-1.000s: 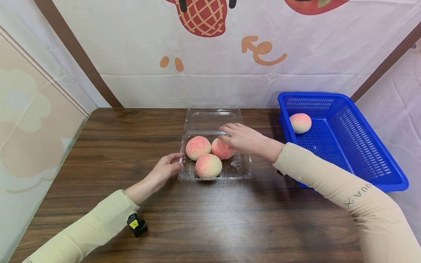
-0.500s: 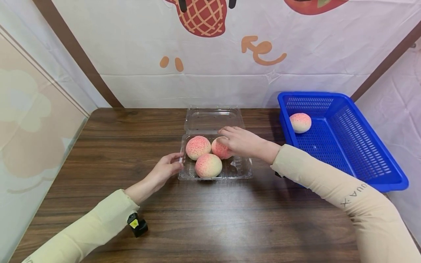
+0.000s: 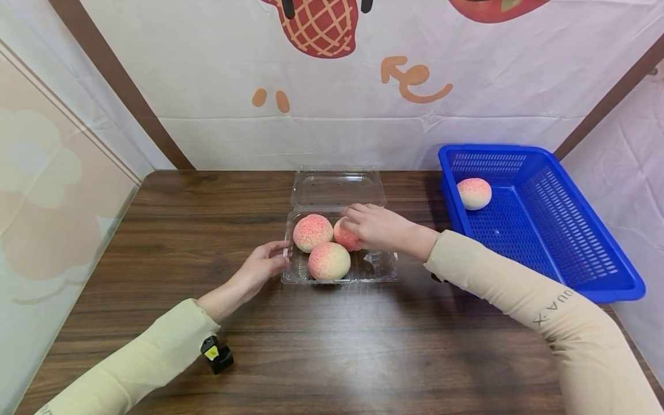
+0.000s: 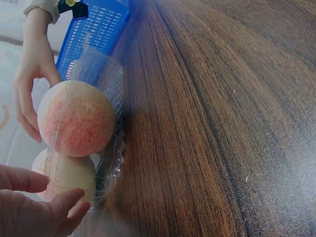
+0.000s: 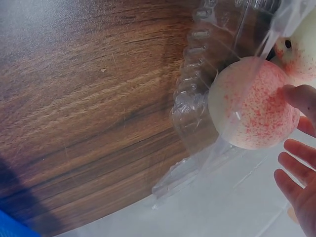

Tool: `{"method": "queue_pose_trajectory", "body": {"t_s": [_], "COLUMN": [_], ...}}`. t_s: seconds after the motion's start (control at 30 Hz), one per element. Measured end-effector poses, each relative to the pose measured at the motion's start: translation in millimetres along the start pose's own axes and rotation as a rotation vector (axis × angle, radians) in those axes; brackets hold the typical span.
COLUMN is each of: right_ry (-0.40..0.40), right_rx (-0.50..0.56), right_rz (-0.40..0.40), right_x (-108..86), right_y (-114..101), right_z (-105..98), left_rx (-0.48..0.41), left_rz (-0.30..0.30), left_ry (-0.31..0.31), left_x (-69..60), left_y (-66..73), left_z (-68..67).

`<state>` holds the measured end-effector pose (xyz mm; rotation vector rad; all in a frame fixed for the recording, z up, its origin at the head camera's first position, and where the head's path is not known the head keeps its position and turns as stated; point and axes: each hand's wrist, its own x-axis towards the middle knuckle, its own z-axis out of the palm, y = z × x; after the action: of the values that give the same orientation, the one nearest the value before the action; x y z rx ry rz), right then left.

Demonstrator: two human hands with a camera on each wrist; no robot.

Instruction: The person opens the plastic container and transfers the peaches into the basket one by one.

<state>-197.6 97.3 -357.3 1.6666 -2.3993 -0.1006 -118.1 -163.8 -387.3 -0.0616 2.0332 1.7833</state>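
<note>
A hinged clear plastic box (image 3: 381, 266) lies on the table with its lid (image 3: 337, 187) folded back. Inside sit three pink-and-cream model peaches: one at the back left (image 3: 312, 233), one in front (image 3: 329, 261), and one at the right (image 3: 344, 235), partly covered by a hand. My left hand (image 3: 256, 270) touches the box's left edge with relaxed fingers, thumb and index apart. My right hand (image 3: 381, 226) reaches over the right peach. In the right wrist view, the thumb (image 5: 302, 100) touches that peach (image 5: 254, 103), while several fingers stretch out loosely beside it.
A blue perforated basket (image 3: 586, 230) stands on the right, with one more peach (image 3: 474, 193) at its left wall. Behind the dark wood table (image 3: 332, 351) hangs a white printed cloth (image 3: 223, 69). A black strap device (image 3: 218, 355) is at the left sleeve.
My right hand has shifted slightly left and toward me over the right peach. The left hand, box and peaches have stayed in place.
</note>
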Motion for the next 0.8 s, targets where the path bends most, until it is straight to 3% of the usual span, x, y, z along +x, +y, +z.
{"method": "queue_pose_trajectory", "body": {"t_s": [0.43,0.8], "right_ry": [0.049,-0.080], "right_rx": [0.046,0.087], "right_rz": [-0.038,-0.003], "right_x": [3.1,3.0], "right_y": [-2.3,-3.1], "right_z": [10.4,12.4], "left_rx": [0.002,0.007], "left_rz": [0.001,0.008], "left_ry": [0.000,0.003], "left_x": [-0.6,-0.7], "left_y": [0.4,0.6], "left_z": [-0.3,0.0]}}
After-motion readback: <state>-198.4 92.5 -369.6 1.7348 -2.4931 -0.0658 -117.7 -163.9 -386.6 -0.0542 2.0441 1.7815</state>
